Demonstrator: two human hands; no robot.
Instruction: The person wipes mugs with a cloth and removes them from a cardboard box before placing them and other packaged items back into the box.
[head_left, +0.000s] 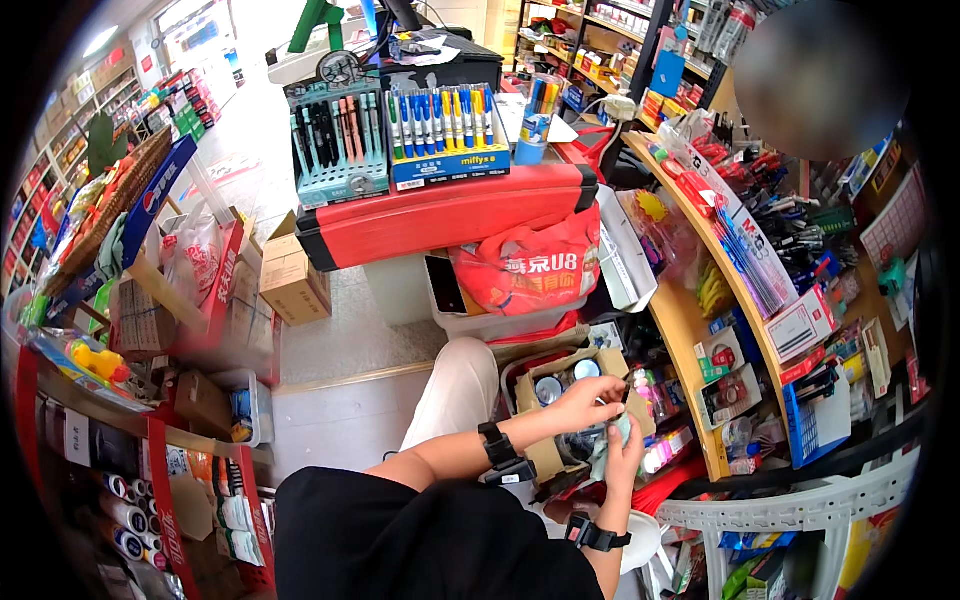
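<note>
My left hand (592, 401) reaches across the open cardboard box (538, 452), thumb and fingers pinched together near a small dark object that is too small to name. Just below it, my right hand (624, 454) grips a pale green cloth (602, 456), part of which hangs down beneath the fingers. Both hands nearly meet above the right side of the box. Inside the box stand two round cylindrical containers, one pale blue-topped (587, 369) and one silvery (549, 390). Darker contents beneath my left forearm are partly hidden.
Wooden shelving (675, 330) crowded with pens and stationery curves along the right. Ahead, a red-edged counter (450, 221) carries pen display boxes (450, 139). Below it lie a red bag (529, 262) and a phone (445, 285). A white plastic rack (787, 499) stands at lower right.
</note>
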